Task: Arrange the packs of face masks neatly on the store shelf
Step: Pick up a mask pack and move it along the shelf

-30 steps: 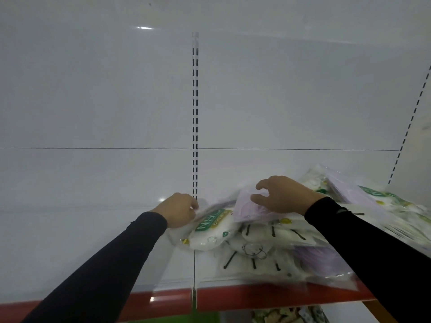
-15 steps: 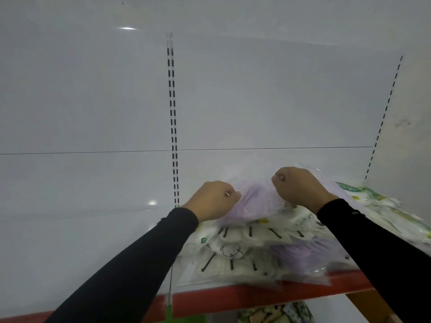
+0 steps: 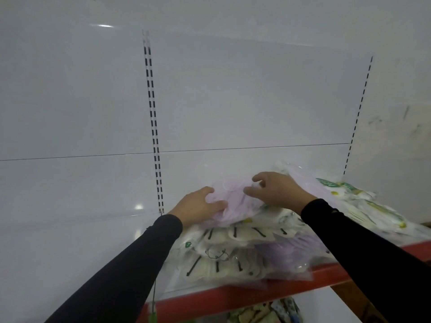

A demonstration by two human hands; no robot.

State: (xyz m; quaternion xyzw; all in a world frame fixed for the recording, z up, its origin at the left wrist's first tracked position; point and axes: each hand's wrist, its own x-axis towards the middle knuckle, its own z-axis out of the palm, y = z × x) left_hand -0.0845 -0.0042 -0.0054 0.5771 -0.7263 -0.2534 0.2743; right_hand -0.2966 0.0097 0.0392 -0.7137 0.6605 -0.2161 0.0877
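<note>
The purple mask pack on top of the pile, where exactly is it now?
In the head view the purple mask pack lies on top of the pile, right of centre, held between the left hand and the right hand, above the white packs.

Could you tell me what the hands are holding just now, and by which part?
Both hold the lilac mask pack atop the pile: the left hand grips its left edge, the right hand pinches its upper right part.

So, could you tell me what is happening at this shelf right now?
A person is sorting packs of face masks on a white shelf with a red front edge. Both hands are on a lilac pack atop the pile: the left hand grips its left end, the right hand its right. Beneath lie white packs with black straps; green-printed packs sprawl to the right.
</note>
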